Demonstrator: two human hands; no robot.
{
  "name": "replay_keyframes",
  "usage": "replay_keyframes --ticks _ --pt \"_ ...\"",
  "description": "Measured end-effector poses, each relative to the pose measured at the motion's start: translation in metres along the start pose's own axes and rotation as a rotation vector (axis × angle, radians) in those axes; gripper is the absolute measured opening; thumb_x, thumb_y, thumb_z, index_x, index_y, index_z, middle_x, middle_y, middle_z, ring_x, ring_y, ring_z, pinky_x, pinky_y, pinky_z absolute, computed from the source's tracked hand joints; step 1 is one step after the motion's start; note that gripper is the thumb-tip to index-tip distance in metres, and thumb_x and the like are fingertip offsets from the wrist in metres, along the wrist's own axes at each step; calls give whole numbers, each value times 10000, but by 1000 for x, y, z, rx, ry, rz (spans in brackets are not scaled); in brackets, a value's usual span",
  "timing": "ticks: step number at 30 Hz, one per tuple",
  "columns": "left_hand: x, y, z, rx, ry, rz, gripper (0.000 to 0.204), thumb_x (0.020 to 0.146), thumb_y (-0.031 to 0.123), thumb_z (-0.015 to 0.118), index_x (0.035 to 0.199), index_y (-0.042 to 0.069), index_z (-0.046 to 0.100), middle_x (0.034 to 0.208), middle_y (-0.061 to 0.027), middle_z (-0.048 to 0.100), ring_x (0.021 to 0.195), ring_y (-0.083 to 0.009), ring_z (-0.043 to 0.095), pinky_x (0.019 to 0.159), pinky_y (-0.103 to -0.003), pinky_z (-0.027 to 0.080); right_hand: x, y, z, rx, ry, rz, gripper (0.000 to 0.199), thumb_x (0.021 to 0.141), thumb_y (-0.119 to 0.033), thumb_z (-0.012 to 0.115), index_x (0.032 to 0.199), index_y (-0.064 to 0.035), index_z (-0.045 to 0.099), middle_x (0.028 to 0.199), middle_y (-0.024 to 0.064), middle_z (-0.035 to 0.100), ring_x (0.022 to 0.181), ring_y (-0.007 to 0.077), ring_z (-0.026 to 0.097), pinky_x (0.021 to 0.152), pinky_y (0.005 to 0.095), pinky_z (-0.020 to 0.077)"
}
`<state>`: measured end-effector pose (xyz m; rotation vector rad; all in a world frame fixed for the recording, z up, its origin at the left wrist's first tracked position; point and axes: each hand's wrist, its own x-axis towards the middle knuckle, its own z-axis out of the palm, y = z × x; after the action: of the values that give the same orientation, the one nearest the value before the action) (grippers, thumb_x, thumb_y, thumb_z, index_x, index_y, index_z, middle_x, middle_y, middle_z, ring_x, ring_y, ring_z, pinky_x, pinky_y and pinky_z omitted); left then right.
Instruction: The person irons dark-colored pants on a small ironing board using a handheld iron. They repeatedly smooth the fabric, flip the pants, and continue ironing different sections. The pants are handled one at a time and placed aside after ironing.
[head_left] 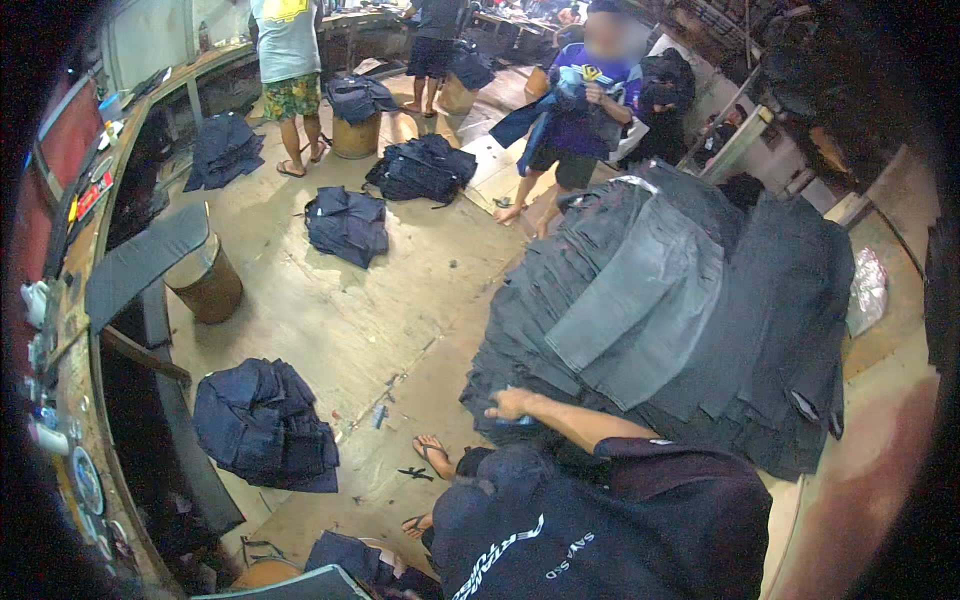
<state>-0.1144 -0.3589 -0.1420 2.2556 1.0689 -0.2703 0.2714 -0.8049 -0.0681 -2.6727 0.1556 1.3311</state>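
My right hand (514, 403) reaches from my dark sleeve to the near left edge of a large pile of dark jeans (530, 320). Its fingers look closed on a dark garment at that edge, and a small bluish patch shows just under the palm. A faded grey pair of trousers (640, 290) lies spread over the pile's top. Dark blue denim (500, 500) is bunched by my lap, above my sandalled feet (432, 455). My left hand cannot be seen.
Folded dark garments lie on the floor at left (265, 425) and farther back (347, 225). A round drum (205, 280) stands by the curved workbench (110, 210). Ahead, a person in a purple shirt (590, 100) handles denim; two others stand farther off. A clear plastic bag (868, 290) lies right.
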Motion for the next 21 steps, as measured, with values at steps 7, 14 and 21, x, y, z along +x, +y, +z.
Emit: replay_keyframes --ticks 7,14,21 --pt "83 86 42 -100 15 156 943 889 508 842 1501 -127 508 1456 -360 603 1358 -495 583 1161 -518 442 22 63 -180 221 371 -71 848 988 -663 644 1577 -64 532 1594 225 554 1456 403 549 1212 481 441" --pt "155 163 62 -97 -44 226 1005 861 477 874 1534 -137 451 1474 -371 584 1387 -504 559 1180 -512 434 -134 313 -445 227 1018 404 773 986 -574 702 1545 -56 570 1566 239 581 1448 385 569 1195 464 454" --pt "175 179 58 -66 -34 258 988 843 450 892 1540 -105 464 1475 -351 594 1375 -489 576 1182 -499 437 -195 397 -442 369 1322 672 928 967 -590 709 1650 -37 410 1617 293 499 1503 435 493 1243 480 398"
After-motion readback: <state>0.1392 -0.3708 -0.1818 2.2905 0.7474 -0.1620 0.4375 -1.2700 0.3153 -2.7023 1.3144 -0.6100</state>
